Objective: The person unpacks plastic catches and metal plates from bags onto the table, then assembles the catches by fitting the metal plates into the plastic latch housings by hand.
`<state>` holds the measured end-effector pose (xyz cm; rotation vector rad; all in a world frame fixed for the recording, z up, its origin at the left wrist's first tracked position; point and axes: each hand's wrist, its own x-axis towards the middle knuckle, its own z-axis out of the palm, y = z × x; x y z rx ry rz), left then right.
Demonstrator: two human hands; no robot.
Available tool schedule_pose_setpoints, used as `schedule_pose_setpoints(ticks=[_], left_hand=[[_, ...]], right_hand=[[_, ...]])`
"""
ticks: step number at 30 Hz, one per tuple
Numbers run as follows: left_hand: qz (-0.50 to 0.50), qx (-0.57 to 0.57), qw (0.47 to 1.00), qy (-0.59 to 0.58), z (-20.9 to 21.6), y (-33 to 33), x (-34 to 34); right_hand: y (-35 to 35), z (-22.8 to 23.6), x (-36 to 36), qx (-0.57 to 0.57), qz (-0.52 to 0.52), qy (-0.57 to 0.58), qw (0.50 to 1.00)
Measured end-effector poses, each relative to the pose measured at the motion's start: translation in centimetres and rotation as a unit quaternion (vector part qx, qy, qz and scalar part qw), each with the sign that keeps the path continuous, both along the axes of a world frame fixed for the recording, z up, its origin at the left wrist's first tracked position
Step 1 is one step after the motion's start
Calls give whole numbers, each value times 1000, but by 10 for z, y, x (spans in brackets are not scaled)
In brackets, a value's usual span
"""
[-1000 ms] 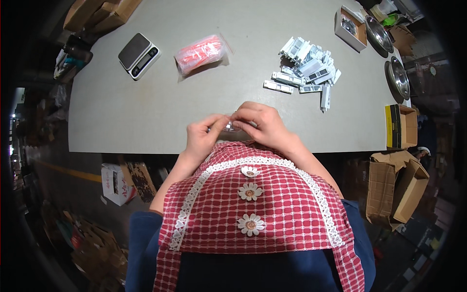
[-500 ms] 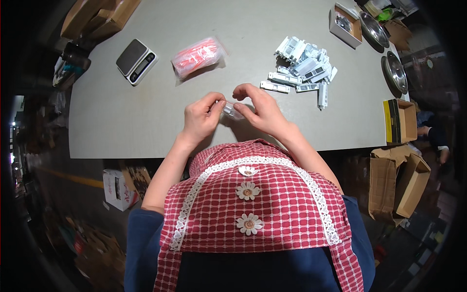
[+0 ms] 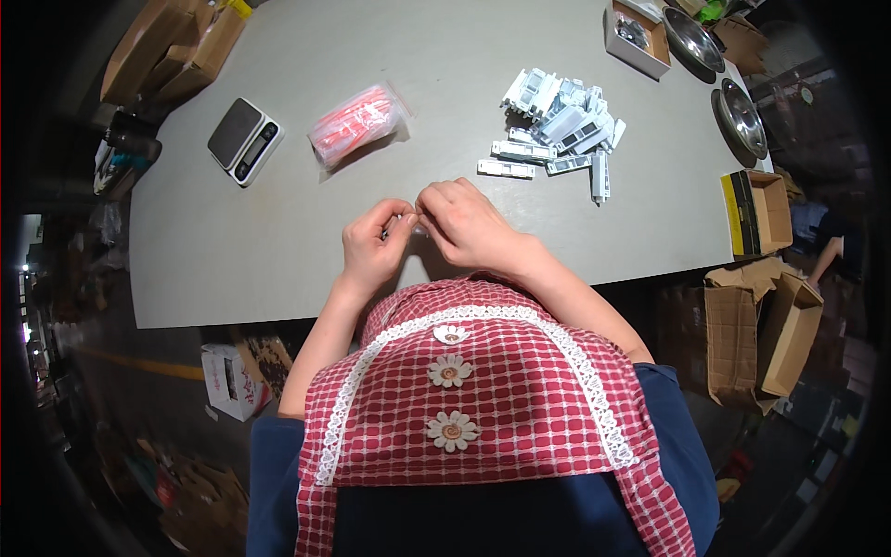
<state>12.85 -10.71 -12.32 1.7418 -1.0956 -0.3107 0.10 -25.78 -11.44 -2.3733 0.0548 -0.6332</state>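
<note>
Near the table's front edge, my left hand point(image 3: 371, 249) and my right hand point(image 3: 469, 223) meet, fingertips pinched together. Between them is a small clear plastic bag point(image 3: 421, 230), mostly covered by the fingers; something small and pale seems to be inside, but I cannot make it out. Beyond my hands to the left lies a clear packet point(image 3: 357, 125) filled with red-and-white strips. Farther right is a loose pile of pale grey, slim rectangular plastic parts point(image 3: 571, 125) with dark windows.
A kitchen scale point(image 3: 246, 139) stands at left, by cardboard boxes point(image 3: 162, 51). On the right are a white box of small parts point(image 3: 637, 39), two steel bowls point(image 3: 742, 118) and a black-and-yellow carton point(image 3: 756, 212). Below the table's right edge sits an open cardboard box point(image 3: 763, 334).
My right hand has moved left and closed its fingers against my left fingertips, covering most of the bag. The whole view has shifted slightly.
</note>
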Motion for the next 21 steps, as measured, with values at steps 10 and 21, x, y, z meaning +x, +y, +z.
schedule_pose_setpoints(ticks=[10,21], left_hand=[[0,44,999,2,3,11,8],[39,50,998,-3,10,25,27]], right_hand=[[-2,-7,-6,-32,31,33,998],[-4,-9,-5,2,56,61,997]])
